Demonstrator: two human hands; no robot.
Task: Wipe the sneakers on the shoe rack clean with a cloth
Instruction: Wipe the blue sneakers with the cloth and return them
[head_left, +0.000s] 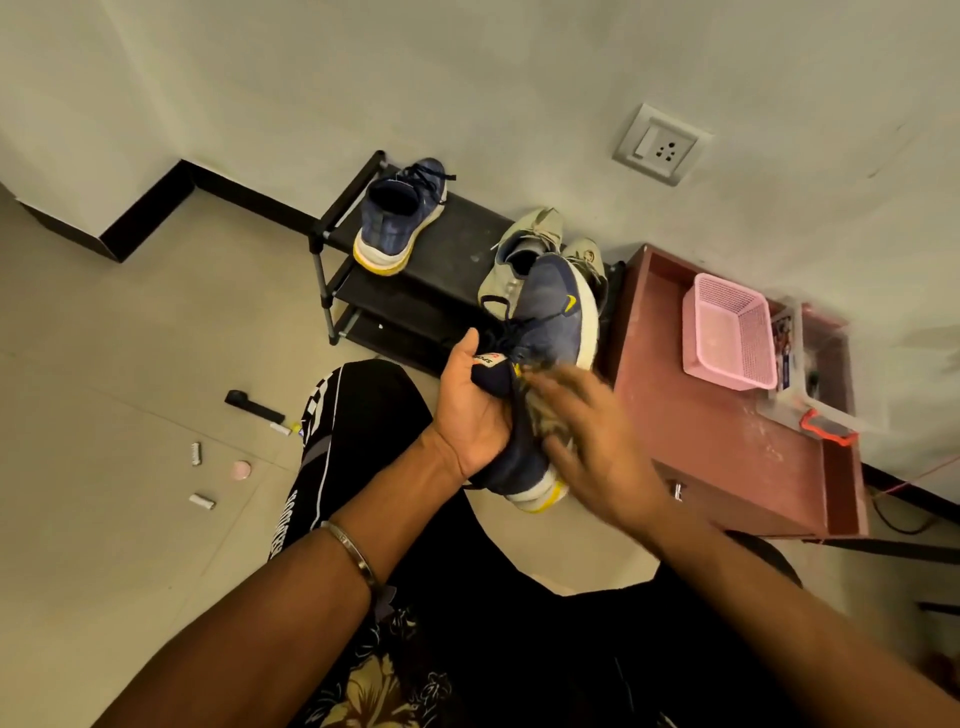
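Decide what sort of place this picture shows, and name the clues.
Probably a room or entry corner in a home: a low black shoe rack against the wall, a white wall socket, and a pink plastic basket on a reddish-brown wooden cabinet.

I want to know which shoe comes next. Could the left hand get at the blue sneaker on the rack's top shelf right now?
Probably not yet. The left hand has its grip around the held blue sneaker. The blue sneaker on the rack sits uncovered on the top shelf, heel outward, so the way looks free once that hand lets go.

We see the left hand (475, 415) gripping a blue sneaker (540, 374) before the shoe rack (395, 291), while the blurred right hand (587, 431) presses a cloth (545, 421) against it.
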